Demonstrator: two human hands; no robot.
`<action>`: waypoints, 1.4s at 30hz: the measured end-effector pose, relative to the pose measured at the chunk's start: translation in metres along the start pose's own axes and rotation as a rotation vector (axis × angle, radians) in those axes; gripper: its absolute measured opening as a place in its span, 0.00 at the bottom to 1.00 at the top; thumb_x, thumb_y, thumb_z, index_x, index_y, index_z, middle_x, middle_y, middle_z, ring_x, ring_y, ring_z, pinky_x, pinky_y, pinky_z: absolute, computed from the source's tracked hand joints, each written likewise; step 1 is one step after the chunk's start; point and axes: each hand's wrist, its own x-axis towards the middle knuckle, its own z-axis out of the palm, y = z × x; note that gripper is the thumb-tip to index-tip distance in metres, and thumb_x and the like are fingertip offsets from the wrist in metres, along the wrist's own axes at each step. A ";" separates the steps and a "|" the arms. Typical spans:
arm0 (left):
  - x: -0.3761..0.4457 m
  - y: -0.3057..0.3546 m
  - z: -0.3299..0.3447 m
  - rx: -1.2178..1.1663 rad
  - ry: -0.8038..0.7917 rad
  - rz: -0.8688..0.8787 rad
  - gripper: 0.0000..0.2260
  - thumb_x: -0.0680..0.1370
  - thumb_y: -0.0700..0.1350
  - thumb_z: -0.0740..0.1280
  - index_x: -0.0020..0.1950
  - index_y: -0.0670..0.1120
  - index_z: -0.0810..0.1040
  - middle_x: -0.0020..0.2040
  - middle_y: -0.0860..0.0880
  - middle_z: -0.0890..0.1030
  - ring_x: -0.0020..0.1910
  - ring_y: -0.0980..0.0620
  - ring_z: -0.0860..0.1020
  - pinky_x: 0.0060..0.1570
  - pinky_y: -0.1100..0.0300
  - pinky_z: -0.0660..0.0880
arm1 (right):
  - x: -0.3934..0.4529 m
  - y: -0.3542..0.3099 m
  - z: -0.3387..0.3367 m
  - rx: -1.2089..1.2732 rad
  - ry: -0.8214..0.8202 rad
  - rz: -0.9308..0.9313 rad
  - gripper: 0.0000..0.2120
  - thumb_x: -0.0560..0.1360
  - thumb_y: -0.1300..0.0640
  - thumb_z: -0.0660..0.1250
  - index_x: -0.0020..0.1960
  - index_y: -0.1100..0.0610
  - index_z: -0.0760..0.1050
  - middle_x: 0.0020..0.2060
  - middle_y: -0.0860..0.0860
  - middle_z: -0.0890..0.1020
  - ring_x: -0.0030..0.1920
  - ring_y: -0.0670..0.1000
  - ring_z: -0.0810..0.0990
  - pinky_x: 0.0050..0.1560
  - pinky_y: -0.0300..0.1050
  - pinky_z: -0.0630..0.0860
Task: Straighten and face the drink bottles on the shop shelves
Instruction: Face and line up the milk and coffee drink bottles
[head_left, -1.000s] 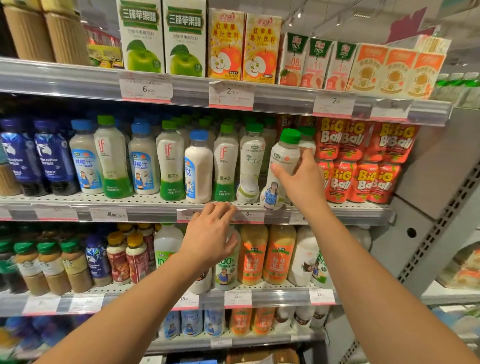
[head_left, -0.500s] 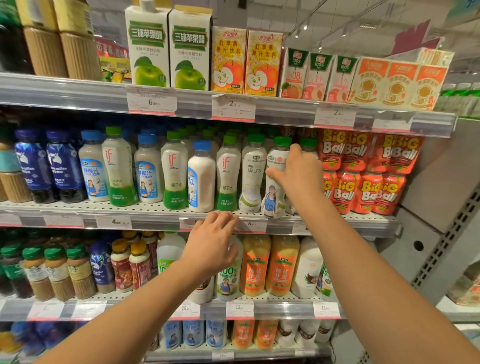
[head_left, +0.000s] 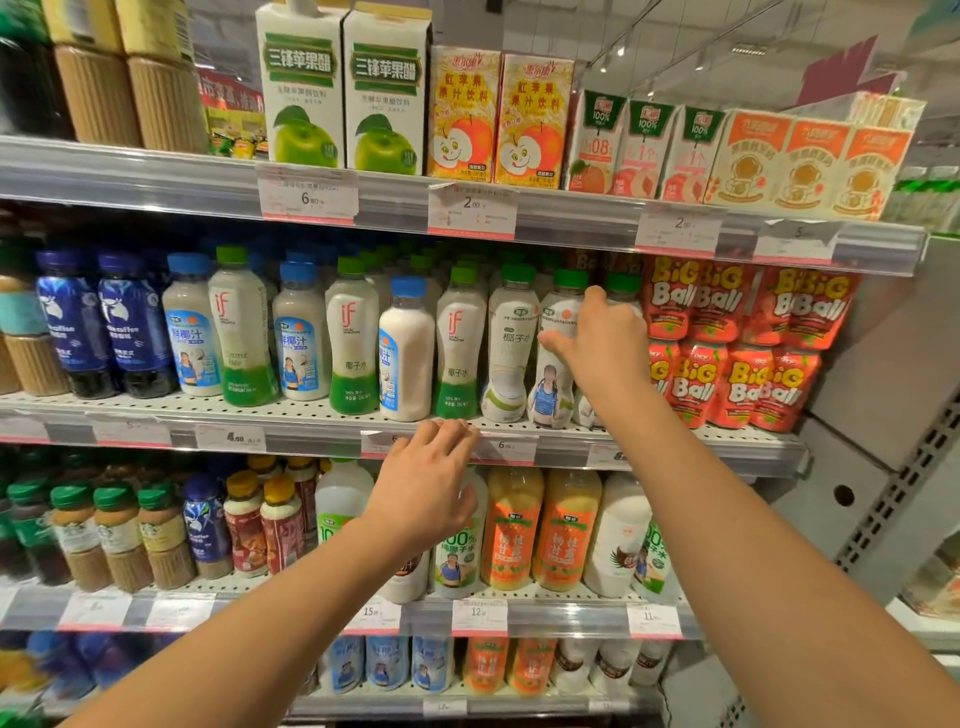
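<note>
1. The right hand (head_left: 605, 345) is up at the middle shelf (head_left: 311, 415), fingers and thumb wrapped round the upper body of a white green-capped bottle (head_left: 553, 364) printed with a figure in a striped top. I judge the grip sits high, below the cap, so the bottle can be twisted on its base to bring the label forward.

2. That bottle stands at the front edge of the shelf, its base just above the price rail. Just left of the right hand is a white coconut-water bottle (head_left: 511, 348), upright and label out; I judge it serves as the line to match.

3. Behind the right hand's knuckles, 1 more green cap (head_left: 623, 283) shows. The bottle under it is mostly hidden, so I cannot tell which way it faces.

4. Just right of that hand hang red Big Ball pouches (head_left: 727, 343), close enough that the wrist overlaps them. A wide twist could brush them.

5. The left hand (head_left: 423, 493) grasps nothing: fingers relaxed and gently bent, tips at the price rail (head_left: 509, 449) on the shelf edge. It probably steadies the reach or waits to guard the row.

6. Up and left of the left hand, a blue-capped milky bottle (head_left: 405, 358) stands forward of its neighbours, label turned partly aside, so it looks like the next candidate for facing.

7. Below the left hand, orange juice bottles (head_left: 514, 530) on the lower shelf already face out.
</note>
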 end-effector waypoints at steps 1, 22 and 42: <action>0.000 0.001 0.000 0.001 0.001 -0.002 0.30 0.74 0.58 0.62 0.74 0.49 0.68 0.69 0.50 0.72 0.66 0.46 0.70 0.58 0.48 0.77 | 0.000 0.000 0.000 0.001 -0.001 0.001 0.33 0.75 0.38 0.72 0.66 0.62 0.70 0.55 0.62 0.82 0.57 0.65 0.80 0.50 0.53 0.78; 0.139 0.007 -0.119 0.052 0.345 0.003 0.24 0.81 0.44 0.64 0.77 0.50 0.67 0.68 0.45 0.77 0.66 0.39 0.73 0.64 0.43 0.68 | -0.004 0.007 -0.003 -0.054 -0.038 -0.057 0.22 0.80 0.57 0.67 0.71 0.62 0.67 0.52 0.61 0.84 0.54 0.62 0.83 0.46 0.52 0.81; 0.172 0.008 -0.132 -0.261 0.160 -0.151 0.13 0.85 0.49 0.60 0.67 0.51 0.77 0.58 0.47 0.82 0.56 0.43 0.78 0.61 0.49 0.68 | 0.001 0.015 0.003 0.040 -0.054 -0.068 0.25 0.80 0.48 0.70 0.69 0.61 0.68 0.52 0.61 0.83 0.53 0.62 0.83 0.43 0.51 0.79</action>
